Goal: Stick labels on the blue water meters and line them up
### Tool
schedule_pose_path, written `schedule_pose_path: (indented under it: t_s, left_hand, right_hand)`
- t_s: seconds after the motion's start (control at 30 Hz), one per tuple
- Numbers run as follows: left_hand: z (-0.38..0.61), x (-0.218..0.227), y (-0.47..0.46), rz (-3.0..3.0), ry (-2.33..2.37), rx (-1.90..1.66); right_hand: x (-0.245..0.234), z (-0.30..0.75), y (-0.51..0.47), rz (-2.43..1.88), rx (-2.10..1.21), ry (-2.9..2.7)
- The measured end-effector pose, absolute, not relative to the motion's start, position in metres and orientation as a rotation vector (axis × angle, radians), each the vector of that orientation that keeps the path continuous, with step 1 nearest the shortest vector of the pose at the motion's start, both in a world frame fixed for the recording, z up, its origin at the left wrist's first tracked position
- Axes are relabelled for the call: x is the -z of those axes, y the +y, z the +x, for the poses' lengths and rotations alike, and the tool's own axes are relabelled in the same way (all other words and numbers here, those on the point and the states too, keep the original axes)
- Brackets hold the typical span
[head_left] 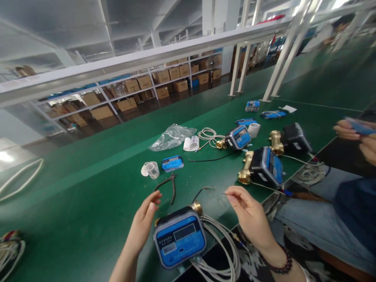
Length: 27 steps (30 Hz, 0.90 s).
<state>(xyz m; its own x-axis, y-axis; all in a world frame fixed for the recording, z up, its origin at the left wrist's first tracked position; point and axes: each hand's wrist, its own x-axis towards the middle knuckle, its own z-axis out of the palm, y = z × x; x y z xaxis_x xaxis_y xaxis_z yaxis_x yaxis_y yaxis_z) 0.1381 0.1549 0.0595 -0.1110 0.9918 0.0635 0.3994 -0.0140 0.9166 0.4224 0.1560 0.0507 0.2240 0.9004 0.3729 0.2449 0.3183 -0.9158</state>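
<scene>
A blue-faced meter [179, 237] with a brass fitting [197, 207] lies at the near edge of the green table [88, 203]. Grey-white cables [223, 250] loop out from under it. My left hand [143, 223] hovers just left of the meter, fingers loosely curled with nothing visible in them. My right hand [249, 213] is to the meter's right, fingertips pinched on a thin wire [205, 189] that runs back toward the meter. Black pliers [169, 184] lie on the table just beyond my left hand.
Three more meters [264, 166] [238, 138] [289, 140] lie further right, with tape rolls [151, 169] [191, 143], a blue cover [172, 163] and a plastic bag [172, 136]. A seated person's hands [357, 137] and legs [323, 219] are at right. Shelves of cardboard boxes [132, 90] stand behind.
</scene>
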Motion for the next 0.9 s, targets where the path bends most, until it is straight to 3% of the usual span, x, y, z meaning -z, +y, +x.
schedule_pose_path:
  t_s: [0.13, 0.3, 0.6, 0.9]
  left_hand:
    - [0.171, -0.046, 0.094, 1.261, 1.785, -1.175]
    - [0.191, -0.049, 0.098, 1.161, 1.934, -1.187]
    - [0.166, -0.072, 0.127, 0.517, 1.384, -1.199]
    - [0.151, -0.061, 0.132, 0.32, 1.293, -1.087]
  right_hand:
    - [-0.055, 0.417, 0.151, -1.161, -0.779, -1.33]
    - [-0.067, 0.406, 0.152, -1.093, -0.959, -1.483]
    - [-0.121, 0.413, 0.154, -0.861, -1.264, -1.75]
    - [-0.144, 0.366, 0.164, -0.631, -1.326, -2.105]
